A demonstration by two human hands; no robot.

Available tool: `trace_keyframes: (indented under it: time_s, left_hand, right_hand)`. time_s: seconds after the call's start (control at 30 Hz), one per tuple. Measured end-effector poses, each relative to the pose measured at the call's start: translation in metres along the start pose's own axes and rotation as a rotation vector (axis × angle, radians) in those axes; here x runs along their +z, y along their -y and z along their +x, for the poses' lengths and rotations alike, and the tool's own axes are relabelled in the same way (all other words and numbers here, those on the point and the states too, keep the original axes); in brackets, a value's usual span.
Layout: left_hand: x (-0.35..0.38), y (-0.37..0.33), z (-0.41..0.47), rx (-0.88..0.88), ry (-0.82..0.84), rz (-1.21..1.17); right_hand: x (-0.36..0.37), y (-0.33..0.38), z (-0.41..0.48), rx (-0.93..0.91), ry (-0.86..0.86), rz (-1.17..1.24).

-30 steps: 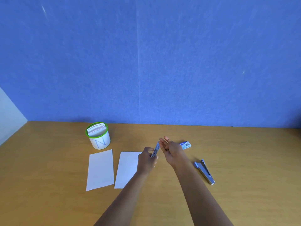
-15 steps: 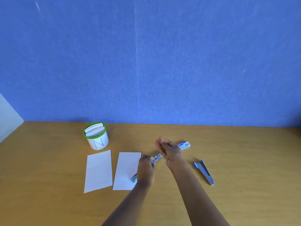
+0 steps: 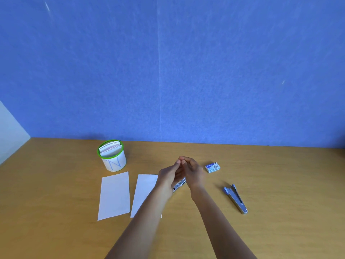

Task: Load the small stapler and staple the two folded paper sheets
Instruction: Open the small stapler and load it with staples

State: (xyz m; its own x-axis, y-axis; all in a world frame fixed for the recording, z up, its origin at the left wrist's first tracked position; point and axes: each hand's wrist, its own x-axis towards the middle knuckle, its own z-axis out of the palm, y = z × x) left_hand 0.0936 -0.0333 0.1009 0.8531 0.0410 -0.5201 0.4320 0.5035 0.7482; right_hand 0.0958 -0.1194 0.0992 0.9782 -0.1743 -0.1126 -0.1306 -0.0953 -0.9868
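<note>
My left hand (image 3: 169, 174) and right hand (image 3: 192, 170) meet fingertip to fingertip above the small stapler (image 3: 178, 184), visible between my palms; whether either grips it is unclear. Two folded sheets (image 3: 114, 196) lie left, toward the table's (image 3: 56, 212) near edge

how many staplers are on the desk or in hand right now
2. One small stapler sits low between the left hand and right hand, mostly hidden. A larger stapler lies on the desk to the right, untouched.
</note>
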Motion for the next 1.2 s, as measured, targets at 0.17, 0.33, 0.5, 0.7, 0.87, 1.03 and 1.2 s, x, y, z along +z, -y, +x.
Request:
trace_keyframes:
  time_s: [0.17, 0.33, 0.5, 0.7, 0.87, 1.03, 1.2]
  left_hand:
    - [-0.003, -0.007, 0.002, -0.131, 0.028, -0.207]
    - [-0.010, -0.011, 0.007, -0.175, 0.010, -0.322]
    - [-0.027, -0.034, 0.014, 0.375, -0.274, 0.084]
    - [-0.087, -0.085, 0.025, 0.844, -0.643, 0.635]
    - [-0.137, -0.107, 0.038, 0.799, -0.824, 0.869]
    - [-0.151, -0.110, 0.041, 0.804, -0.867, 0.987]
    - [-0.151, -0.103, 0.040, 0.892, -0.862, 1.051]
  right_hand:
    - [0.003, -0.001, -0.001, -0.110, 0.034, -0.048]
    - [0.004, -0.001, 0.001, -0.053, 0.131, 0.039]
    - [-0.009, -0.007, 0.009, -0.033, -0.010, 0.074]
    - [-0.035, -0.024, 0.015, 0.039, -0.115, -0.018]
    - [-0.044, -0.035, 0.013, 0.070, -0.152, -0.086]
    - [-0.043, -0.037, 0.014, 0.082, -0.156, -0.109]
    - [-0.041, -0.036, 0.019, 0.084, -0.160, -0.116]
